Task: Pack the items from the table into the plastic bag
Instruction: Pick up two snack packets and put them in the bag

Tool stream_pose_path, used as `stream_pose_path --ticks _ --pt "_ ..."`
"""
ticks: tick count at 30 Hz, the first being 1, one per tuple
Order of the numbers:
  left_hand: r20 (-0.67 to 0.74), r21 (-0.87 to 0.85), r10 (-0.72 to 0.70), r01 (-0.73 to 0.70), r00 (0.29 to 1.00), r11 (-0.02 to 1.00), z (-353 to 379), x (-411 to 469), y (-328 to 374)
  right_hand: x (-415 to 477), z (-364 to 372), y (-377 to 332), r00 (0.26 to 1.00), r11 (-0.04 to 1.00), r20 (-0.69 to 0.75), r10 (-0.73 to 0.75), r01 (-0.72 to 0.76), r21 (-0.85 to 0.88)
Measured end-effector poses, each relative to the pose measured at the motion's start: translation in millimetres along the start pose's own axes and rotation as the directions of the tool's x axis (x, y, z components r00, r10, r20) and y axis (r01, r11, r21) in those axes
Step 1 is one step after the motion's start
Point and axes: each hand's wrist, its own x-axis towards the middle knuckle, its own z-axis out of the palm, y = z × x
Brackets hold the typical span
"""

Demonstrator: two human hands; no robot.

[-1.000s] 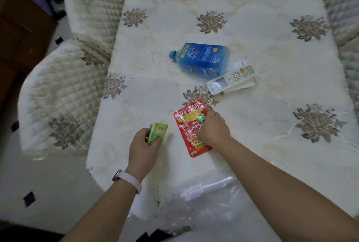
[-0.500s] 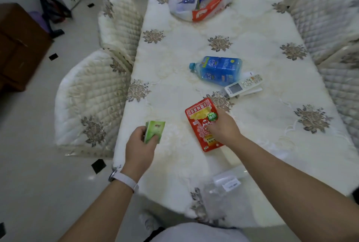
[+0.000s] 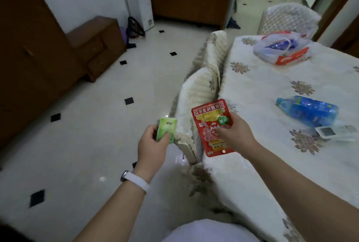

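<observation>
My left hand curls around a small green packet, just left of the red pouch. My right hand pinches that pouch, its long axis pointing away from me, at the surface's edge. Right of the pouch, a blue bottle lies on its side, cap toward the pouch. The plastic bag sits beyond.
</observation>
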Motion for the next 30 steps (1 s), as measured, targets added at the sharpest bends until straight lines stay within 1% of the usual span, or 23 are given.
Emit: stream_pose_path --ticks 2,5,7,9,13,16,19,22,25,30 --pt "-0.083 -0.007 -0.011 0.010 0.996 1.000 -33 7 -8 8 26 -24 0.997 0.998 0.060 -0.056 0.057 -0.006" --pt "-0.197 -0.009 -0.047 0.046 0.979 0.999 -75 17 -21 19 64 -54 0.989 0.992 0.084 -0.120 0.117 0.045" --pt "-0.245 -0.022 -0.080 0.077 0.966 0.997 -98 24 -31 28 90 -72 0.984 0.989 0.111 -0.141 0.135 0.063" --pt "-0.283 -0.028 -0.107 0.103 0.953 0.994 -120 33 -39 41 117 -89 0.976 0.987 0.156 -0.151 0.141 0.074" --pt "-0.350 -0.023 -0.143 0.144 0.926 0.989 -161 70 -54 77 176 -120 0.962 0.985 0.238 -0.132 0.100 0.142" --pt "-0.360 -0.028 -0.169 0.170 0.917 0.985 -181 119 -65 115 218 -144 0.951 0.983 0.273 -0.144 0.107 0.146" --pt "-0.354 -0.021 -0.180 0.185 0.918 0.983 -191 181 -66 162 249 -171 0.949 0.983 0.286 -0.128 0.083 0.163" --pt "-0.319 0.012 -0.181 0.194 0.930 0.981 -198 246 -55 212 263 -200 0.961 0.984 0.259 -0.095 0.050 0.173" --pt "-0.284 0.043 -0.155 0.174 0.946 0.984 -209 308 -39 258 268 -232 0.971 0.982 0.221 -0.094 0.053 0.184" --pt "-0.296 0.031 -0.097 0.111 0.950 0.993 -231 387 -26 312 280 -286 0.980 0.981 0.164 -0.113 0.084 0.176"
